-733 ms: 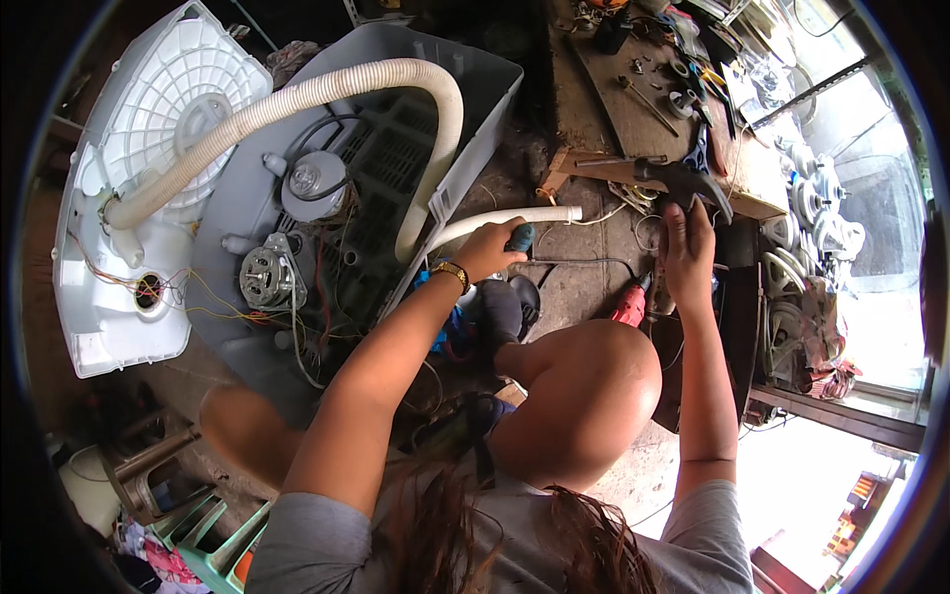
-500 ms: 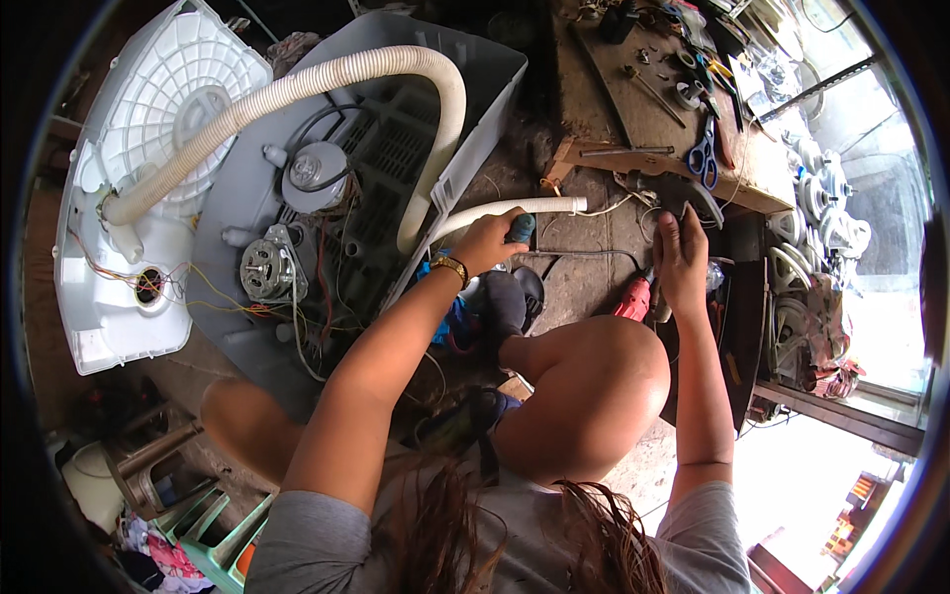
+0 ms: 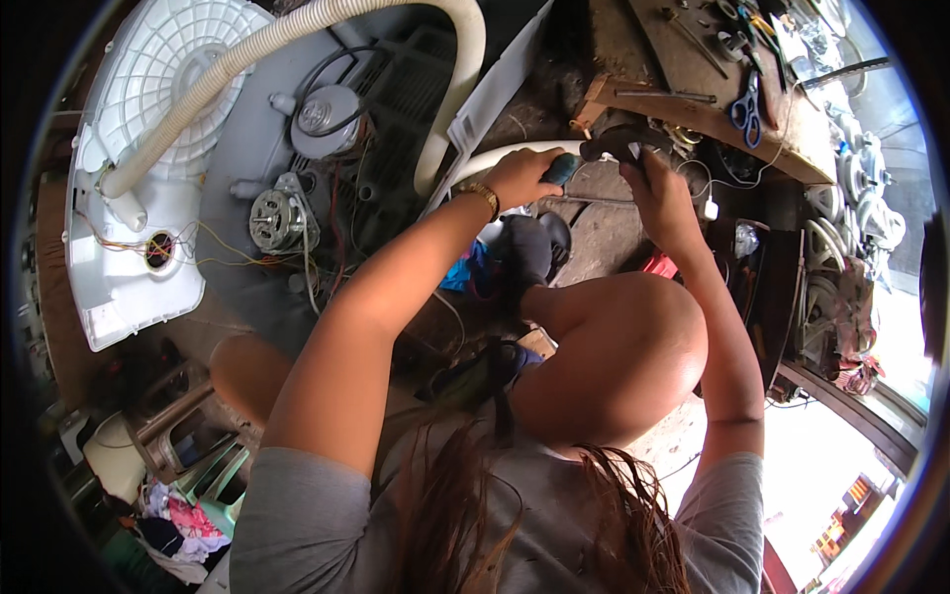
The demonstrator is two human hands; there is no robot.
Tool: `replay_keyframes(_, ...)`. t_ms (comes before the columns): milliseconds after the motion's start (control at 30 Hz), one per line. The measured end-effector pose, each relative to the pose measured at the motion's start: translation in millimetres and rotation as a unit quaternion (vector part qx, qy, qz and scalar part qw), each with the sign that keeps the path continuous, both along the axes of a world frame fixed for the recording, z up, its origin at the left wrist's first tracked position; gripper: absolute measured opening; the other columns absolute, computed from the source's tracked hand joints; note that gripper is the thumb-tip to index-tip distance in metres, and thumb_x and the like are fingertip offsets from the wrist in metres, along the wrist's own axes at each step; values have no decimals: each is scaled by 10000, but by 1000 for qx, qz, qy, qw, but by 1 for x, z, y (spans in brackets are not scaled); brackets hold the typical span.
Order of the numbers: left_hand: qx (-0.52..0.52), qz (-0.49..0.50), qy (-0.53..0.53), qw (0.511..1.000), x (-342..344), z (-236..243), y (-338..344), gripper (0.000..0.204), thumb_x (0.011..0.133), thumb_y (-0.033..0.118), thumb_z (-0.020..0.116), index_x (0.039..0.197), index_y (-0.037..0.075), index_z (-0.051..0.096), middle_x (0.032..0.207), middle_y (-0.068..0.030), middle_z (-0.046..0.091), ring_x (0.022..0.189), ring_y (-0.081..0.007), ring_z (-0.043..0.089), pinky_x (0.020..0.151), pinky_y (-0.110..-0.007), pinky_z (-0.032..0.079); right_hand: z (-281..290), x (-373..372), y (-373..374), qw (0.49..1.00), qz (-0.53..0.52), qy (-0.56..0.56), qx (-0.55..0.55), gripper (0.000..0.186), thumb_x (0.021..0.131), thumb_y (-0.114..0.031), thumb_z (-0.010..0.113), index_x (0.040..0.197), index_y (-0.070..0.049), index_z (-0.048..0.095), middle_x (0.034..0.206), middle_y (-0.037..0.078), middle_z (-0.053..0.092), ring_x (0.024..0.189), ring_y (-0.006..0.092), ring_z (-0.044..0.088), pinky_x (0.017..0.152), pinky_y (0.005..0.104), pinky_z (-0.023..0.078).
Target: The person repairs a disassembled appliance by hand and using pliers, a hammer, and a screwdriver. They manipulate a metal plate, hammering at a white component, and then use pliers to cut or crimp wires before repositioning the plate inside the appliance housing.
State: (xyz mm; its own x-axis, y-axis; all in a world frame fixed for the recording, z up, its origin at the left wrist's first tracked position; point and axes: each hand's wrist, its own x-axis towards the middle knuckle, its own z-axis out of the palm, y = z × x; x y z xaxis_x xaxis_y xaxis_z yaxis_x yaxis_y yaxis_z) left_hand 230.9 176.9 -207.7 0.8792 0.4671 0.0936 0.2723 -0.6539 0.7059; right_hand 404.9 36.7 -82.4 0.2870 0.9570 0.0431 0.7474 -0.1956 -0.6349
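In my left hand [image 3: 524, 180], closed, is a tool with a teal handle [image 3: 560, 169]; its far end is hard to make out. My right hand [image 3: 661, 198] grips a hammer, whose dark head [image 3: 610, 146] is just beside the teal handle; whether they touch I cannot tell. Behind them runs a white hose [image 3: 502, 156], near the edge of an open grey appliance housing [image 3: 237, 198] containing motors [image 3: 277, 220]. A white ribbed panel [image 3: 134, 287] lies at the left with a corrugated hose [image 3: 233, 64] attached.
A wooden bench [image 3: 643, 54] at the upper right holds tools and blue scissors [image 3: 749, 119]. White pulleys [image 3: 861, 178] pile up along the right side. A red tool [image 3: 657, 263] lies by my knee, partly hidden. Cloths [image 3: 188, 520] lie at the lower left.
The hammer has moved leftward, its head now beside the teal-handled tool. My right hand has risen and moved slightly left; my left hand is higher and further right. The whole view has shifted too.
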Motion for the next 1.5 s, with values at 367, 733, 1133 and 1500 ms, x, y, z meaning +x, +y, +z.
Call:
replay_keyframes(367, -74, 15, 30, 997, -7, -4, 3, 339, 737, 190, 746, 983, 40, 568, 833, -106, 696, 829, -292, 669, 748, -352, 506, 35, 3, 23, 997, -19, 20, 75, 219, 918, -199, 568, 971, 12, 543, 754, 272, 592, 760, 457, 578, 619, 462, 447)
replay_keyframes(733, -60, -5, 55, 997, -3, -5, 4, 384, 748, 199, 740, 1047, 38, 561, 838, -118, 695, 836, -301, 661, 751, -374, 497, 75, 18, 25, 993, 38, -81, 75, 253, 913, -249, 558, 963, -2, 583, 856, 266, 608, 823, 413, 596, 681, 447, 469)
replay_keyframes(1133, 26, -71, 136, 988, -29, -27, 15, 505, 743, 256, 719, 1171, 41, 561, 893, -214, 659, 875, -373, 633, 791, -461, 476, -36, 1, 11, 952, -89, 272, 103, 309, 792, -186, 464, 918, 62, 597, 882, 171, 640, 854, 249, 593, 758, 319, 443)
replay_keyframes(1500, -278, 53, -161, 946, -23, 17, 9, 375, 778, 138, 713, 1080, 3, 535, 804, -133, 669, 741, -268, 656, 705, -338, 496, 13, 12, -13, 936, -176, 290, 91, 230, 1001, -239, 482, 900, -36, 517, 626, -61, 408, 534, 24, 336, 462, 199, 277)
